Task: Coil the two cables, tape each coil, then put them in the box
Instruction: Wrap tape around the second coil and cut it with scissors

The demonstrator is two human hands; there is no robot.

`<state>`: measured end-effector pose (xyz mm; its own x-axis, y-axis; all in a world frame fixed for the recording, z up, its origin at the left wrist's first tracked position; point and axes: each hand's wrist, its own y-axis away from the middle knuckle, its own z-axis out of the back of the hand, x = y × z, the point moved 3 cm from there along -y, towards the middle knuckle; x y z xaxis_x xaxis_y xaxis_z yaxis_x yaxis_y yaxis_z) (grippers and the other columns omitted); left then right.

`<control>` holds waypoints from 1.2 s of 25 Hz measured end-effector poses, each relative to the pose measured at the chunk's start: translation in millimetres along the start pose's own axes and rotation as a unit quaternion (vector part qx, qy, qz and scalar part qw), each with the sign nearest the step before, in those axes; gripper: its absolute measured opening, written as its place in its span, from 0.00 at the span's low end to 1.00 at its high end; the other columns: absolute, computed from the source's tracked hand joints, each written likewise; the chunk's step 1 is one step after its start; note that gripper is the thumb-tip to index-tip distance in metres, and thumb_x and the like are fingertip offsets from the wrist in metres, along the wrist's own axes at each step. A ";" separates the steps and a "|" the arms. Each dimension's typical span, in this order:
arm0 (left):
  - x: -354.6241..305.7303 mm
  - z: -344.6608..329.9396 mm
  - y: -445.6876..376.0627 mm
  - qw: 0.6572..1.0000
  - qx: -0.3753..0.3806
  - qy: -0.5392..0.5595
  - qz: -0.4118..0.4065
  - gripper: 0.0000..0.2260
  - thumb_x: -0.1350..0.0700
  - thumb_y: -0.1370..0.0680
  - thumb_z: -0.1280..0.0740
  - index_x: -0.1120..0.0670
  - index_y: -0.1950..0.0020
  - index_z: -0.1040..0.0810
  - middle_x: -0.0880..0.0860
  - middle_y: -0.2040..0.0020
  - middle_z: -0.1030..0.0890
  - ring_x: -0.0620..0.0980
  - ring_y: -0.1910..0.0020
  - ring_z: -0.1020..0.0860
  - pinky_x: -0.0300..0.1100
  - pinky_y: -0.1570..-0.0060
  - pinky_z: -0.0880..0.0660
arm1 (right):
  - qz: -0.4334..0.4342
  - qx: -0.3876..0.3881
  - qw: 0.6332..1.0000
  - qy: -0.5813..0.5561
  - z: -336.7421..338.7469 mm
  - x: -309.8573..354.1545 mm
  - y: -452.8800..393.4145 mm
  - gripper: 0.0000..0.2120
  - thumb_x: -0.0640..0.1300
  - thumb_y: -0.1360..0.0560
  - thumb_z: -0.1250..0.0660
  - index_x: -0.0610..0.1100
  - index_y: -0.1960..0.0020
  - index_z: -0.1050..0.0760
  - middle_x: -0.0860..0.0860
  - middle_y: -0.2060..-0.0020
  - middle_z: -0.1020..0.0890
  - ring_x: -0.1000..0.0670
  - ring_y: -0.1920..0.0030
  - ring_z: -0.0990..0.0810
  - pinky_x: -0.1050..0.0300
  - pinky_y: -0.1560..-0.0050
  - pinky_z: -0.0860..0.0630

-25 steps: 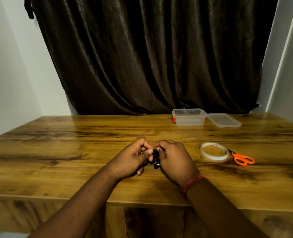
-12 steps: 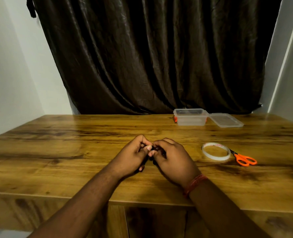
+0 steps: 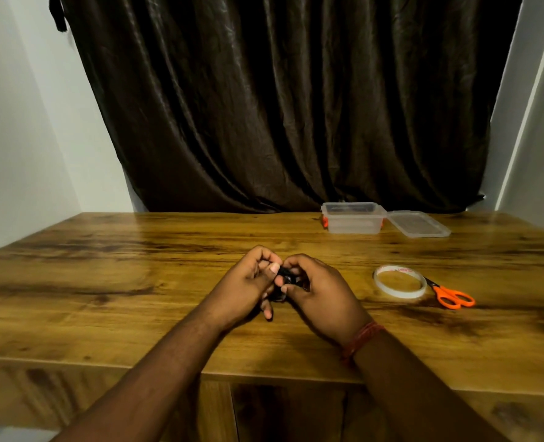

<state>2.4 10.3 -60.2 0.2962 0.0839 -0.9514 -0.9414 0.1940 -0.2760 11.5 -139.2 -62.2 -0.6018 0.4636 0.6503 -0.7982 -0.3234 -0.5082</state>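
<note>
A small black cable coil is pinched between both hands over the middle of the wooden table. My left hand grips its left side, thumb on top. On the coil's right side my right hand has its fingers curled around it. Most of the coil is hidden by the fingers. A roll of clear tape lies flat to the right. The clear plastic box stands open at the back, something dark inside it that I cannot make out.
Orange-handled scissors lie just right of the tape roll. The box's lid rests flat beside the box on its right. A dark curtain hangs behind the table, and the table's front edge is close below my wrists.
Both hands have stayed together at the table's middle, the fingers shifting slightly around the black coil. Less of the coil shows now than a second ago.
</note>
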 end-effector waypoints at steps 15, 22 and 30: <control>3.4 -4.9 -1.3 0.999 0.030 -0.029 0.002 0.06 0.60 0.17 0.41 0.62 0.43 0.32 0.53 0.65 0.26 0.48 0.71 0.30 0.46 0.71 0.22 | 0.001 -0.018 0.999 0.038 7.7 6.3 -0.3 0.09 0.41 0.24 0.36 0.49 0.47 0.22 0.55 0.51 0.22 0.58 0.52 0.25 0.72 0.55 0.32; 9.0 -2.0 -3.6 0.998 0.058 -0.002 0.008 0.05 0.60 0.17 0.41 0.60 0.43 0.32 0.54 0.63 0.24 0.49 0.70 0.28 0.48 0.69 0.22 | -0.007 -0.030 0.998 0.047 8.6 6.5 -0.3 0.08 0.41 0.25 0.35 0.49 0.47 0.22 0.55 0.51 0.21 0.58 0.52 0.25 0.73 0.55 0.32; 13.0 -1.7 -5.3 0.998 0.062 -0.026 0.008 0.04 0.59 0.17 0.38 0.58 0.51 0.27 0.52 0.66 0.25 0.48 0.71 0.28 0.49 0.67 0.21 | -0.010 -0.043 0.998 0.053 10.3 7.0 0.5 0.08 0.41 0.25 0.34 0.49 0.47 0.21 0.55 0.52 0.20 0.59 0.53 0.24 0.76 0.57 0.33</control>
<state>11.0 8.6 -71.3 0.2916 0.1384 -0.9465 -0.9203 0.3105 -0.2382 6.6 -144.6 -52.1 -0.5764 0.5557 0.5991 -0.8020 -0.2438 -0.5454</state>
